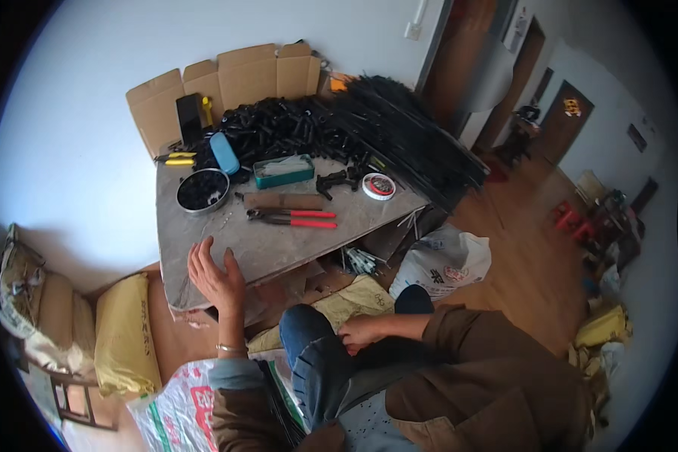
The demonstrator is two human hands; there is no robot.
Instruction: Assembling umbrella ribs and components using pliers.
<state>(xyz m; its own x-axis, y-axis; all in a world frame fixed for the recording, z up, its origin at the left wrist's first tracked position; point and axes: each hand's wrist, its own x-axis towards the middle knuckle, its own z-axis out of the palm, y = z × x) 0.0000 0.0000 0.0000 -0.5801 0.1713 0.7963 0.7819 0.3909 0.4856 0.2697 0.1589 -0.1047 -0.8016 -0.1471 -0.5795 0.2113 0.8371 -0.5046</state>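
My left hand [217, 276] is raised over the near left edge of the grey table [196, 264], fingers spread and nothing in them. Low by my knee, my right hand [362, 331] has its fingers curled; what they hold, if anything, is hidden. Pliers with red handles [313, 219] lie on the table beyond my left hand, below a flat brown strip [284, 201]. Farther back are a round tin [204, 190] of small black parts, a green tin [284, 173] holding thin pale sticks, and a round white container [378, 187] with small metallic pieces.
Black tubular pieces [279, 128] are heaped before a cardboard screen [245, 75]. Long black strips [403, 135] overhang the table's right side. A blue case [224, 153] and yellow-handled pliers [179, 159] lie at left. Sacks [124, 331] and a white bag [444, 264] stand around the table.
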